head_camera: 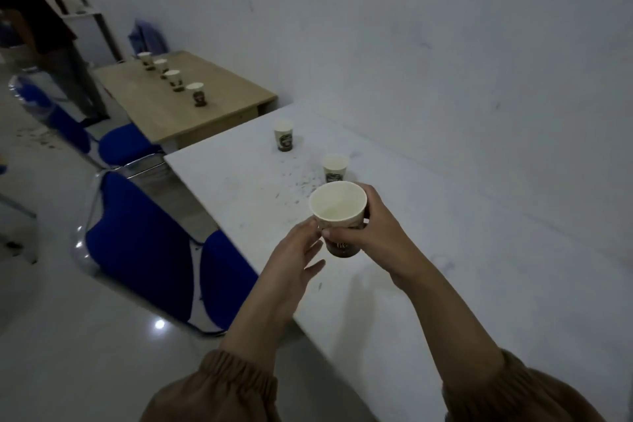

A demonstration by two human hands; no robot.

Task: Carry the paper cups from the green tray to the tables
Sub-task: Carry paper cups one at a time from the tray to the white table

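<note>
Empty paper cup (337,212) upright above white table (445,250), two cups (284,135) beyond.

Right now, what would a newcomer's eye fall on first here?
The paper cup at centre, gripped by the right hand above the white table, with the left hand touching its side. Next, two cups standing further along that table, and a row of four on the wooden table beyond.

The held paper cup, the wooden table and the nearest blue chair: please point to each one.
held paper cup (337,203), head view, inside of the cup near its rim
wooden table (219,103), head view, bare top
nearest blue chair (137,243), head view, backrest
</note>
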